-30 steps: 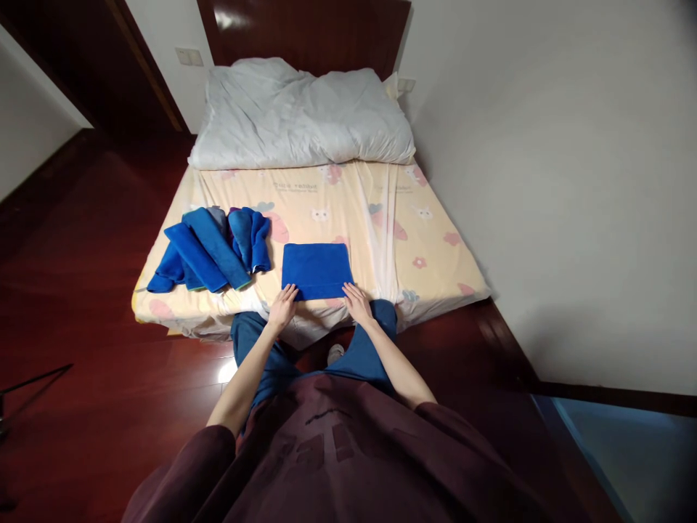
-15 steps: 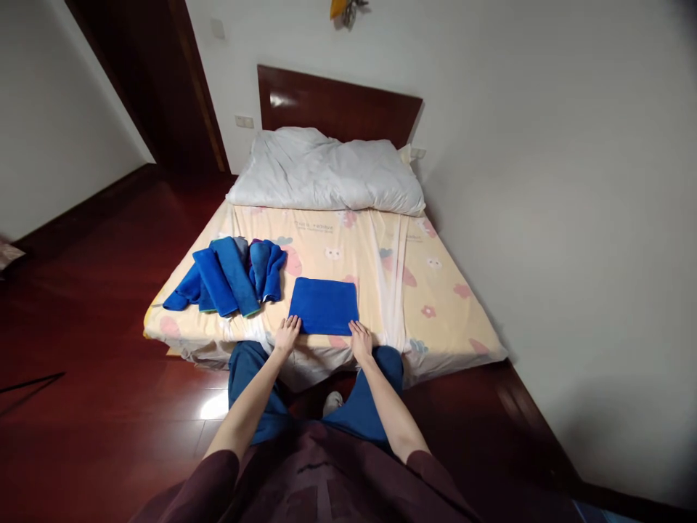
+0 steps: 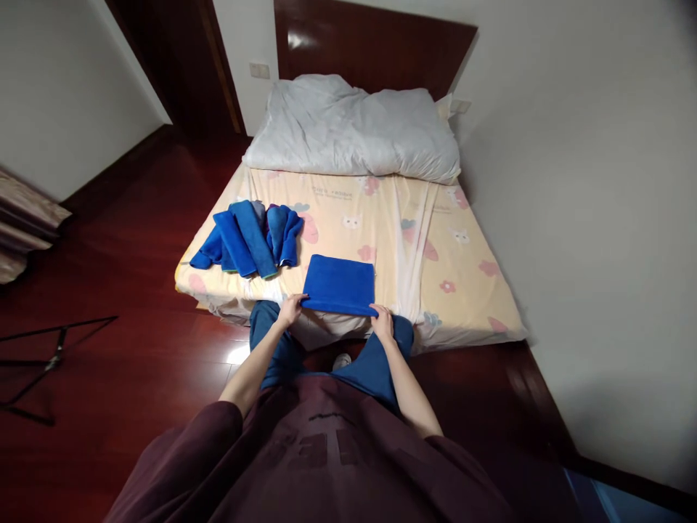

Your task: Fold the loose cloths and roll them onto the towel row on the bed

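Note:
A blue towel [image 3: 338, 282], folded into a rectangle, lies near the front edge of the bed. My left hand [image 3: 291, 309] pinches its near left corner, and my right hand [image 3: 382, 321] grips the near right corner. Between the two hands the near edge is lifted slightly and bulges along its length. To the left, a loose pile of blue towels [image 3: 238, 243] rests on the mattress, some of them rolled or folded into strips.
The bed [image 3: 473, 290] wears a pale yellow patterned sheet. A bunched white quilt [image 3: 359, 134] lies before the dark headboard [image 3: 375, 40]. A black metal stand [image 3: 57, 356] is on the floor at left, near a curtain [image 3: 25, 221]. A wall runs along the right.
Both hands, flat on the towel's near corners before, now grip them and raise the near edge a little. The view has tilted downward.

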`<state>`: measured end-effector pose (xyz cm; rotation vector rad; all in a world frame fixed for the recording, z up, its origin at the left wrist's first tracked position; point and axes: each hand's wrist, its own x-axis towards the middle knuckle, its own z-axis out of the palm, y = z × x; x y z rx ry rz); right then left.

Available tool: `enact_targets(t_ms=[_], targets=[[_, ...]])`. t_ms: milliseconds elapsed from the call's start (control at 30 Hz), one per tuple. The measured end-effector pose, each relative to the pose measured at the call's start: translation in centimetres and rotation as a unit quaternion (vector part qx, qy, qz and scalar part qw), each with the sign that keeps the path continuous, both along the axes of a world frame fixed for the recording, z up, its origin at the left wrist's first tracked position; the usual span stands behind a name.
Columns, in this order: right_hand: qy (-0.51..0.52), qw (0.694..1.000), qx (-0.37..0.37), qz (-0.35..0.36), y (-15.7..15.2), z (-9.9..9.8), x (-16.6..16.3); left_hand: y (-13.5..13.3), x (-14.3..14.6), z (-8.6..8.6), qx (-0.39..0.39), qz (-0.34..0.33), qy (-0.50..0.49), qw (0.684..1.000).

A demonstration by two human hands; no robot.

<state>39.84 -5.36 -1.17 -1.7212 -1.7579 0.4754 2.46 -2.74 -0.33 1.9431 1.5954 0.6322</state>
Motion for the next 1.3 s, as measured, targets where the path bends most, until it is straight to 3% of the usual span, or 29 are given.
enact_targets(t_ms=[133,333,633,1033,1200,1300], targets=[[0.02,0.999,-0.009,-0.038,1.0,-0.5,-0.2,0.5,-0.4,-0.3,0.009,0.059,-0.033,0.998],[0.02,0.998,-0.02,-0.048,1.2,-0.8,0.1,0.5,-0.5,-1.0,-0.001,0.087,-0.049,0.995],[0.02,0.994,-0.024,-0.102,2.1,-0.9,-0.1,2.2,0.0,-0.3,-0.037,0.161,-0.077,0.983],[0.016,0.991,-0.029,-0.129,2.4,-1.0,-0.1,2.5,0.3,-0.4,-0.039,0.188,-0.069,0.979],[0.057,0.988,0.032,-0.14,1.8,-1.0,-0.4,2.2,0.1,-1.0,-0.03,0.204,-0.07,0.976],[0.056,0.983,0.099,-0.142,1.1,-0.7,-0.8,1.6,0.0,-1.0,0.023,0.202,-0.068,0.977]])
